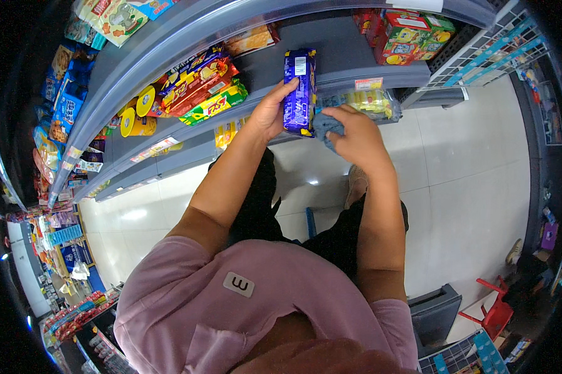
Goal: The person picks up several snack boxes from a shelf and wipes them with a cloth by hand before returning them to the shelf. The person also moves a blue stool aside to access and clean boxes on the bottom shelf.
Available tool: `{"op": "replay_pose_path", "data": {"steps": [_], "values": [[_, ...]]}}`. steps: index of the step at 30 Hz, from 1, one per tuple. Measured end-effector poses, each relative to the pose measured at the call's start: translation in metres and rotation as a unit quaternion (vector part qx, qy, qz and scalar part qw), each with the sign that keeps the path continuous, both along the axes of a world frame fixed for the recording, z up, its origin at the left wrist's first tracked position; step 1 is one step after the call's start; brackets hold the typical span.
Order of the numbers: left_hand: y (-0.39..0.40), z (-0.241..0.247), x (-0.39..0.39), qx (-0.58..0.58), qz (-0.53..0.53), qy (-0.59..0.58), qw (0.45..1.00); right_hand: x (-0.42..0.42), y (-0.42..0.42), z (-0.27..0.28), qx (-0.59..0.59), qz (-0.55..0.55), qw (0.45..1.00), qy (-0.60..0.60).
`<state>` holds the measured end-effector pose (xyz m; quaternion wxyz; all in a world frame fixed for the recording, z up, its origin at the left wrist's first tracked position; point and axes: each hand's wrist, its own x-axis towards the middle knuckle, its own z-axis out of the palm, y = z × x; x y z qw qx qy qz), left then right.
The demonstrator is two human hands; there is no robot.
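Observation:
My left hand [272, 112] grips a purple-blue biscuit packet [299, 96] by its left side, with the thumb over its printed face. The packet is held lengthwise away from me, a barcode label near its far end. In my right hand [356, 135] is a crumpled grey-blue cloth [328, 127], right beside the packet's lower right edge; whether the two touch I cannot tell. Behind the packet runs a grey metal shelf [330, 51]. To the left on that shelf lie red biscuit packets [197, 91] and a green one [215, 103].
Red and green boxes [405, 39] stand at the shelf's right end, beside a white wire grid [482, 56]. Yellow-lidded tubs [140, 122] lie on the left. Yellow packs [370, 103] sit on a lower shelf. A red stool [495, 308] stands on the tiled floor, near another person's shoe [514, 251].

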<state>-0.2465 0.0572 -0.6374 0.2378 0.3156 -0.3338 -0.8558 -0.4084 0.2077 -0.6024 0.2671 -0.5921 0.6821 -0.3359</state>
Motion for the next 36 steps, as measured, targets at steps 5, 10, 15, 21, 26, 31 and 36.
{"op": "replay_pose_path", "data": {"steps": [5, 10, 15, 21, 26, 31, 36], "values": [[-0.006, 0.016, -0.004, 0.035, -0.036, 0.064, 0.997, -0.001, 0.005, 0.004, 0.027, -0.019, 0.999, 0.042], [-0.049, 0.015, -0.024, -0.086, 0.001, -0.030, 0.996, -0.006, 0.013, 0.000, 0.049, -0.014, 0.995, 0.088], [-0.099, 0.023, -0.070, -0.469, -0.018, -0.242, 0.849, -0.006, 0.015, -0.009, 0.053, 0.022, 0.992, 0.109], [-0.138, 0.030, -0.128, -0.652, -0.141, -0.519, 0.534, -0.001, 0.013, -0.007, 0.088, 0.051, 0.987, 0.126], [-0.185, -0.009, -0.147, -0.732, -0.115, -0.498, 0.450, 0.000, 0.012, -0.002, 0.105, 0.058, 0.984, 0.130], [-0.222, -0.032, -0.155, -0.706, -0.114, -0.536, 0.449, 0.000, 0.016, -0.004, 0.081, 0.051, 0.988, 0.118], [-0.193, -0.052, -0.150, -0.824, 0.182, -0.429, 0.322, -0.001, 0.018, -0.006, 0.086, 0.057, 0.988, 0.116]]}}
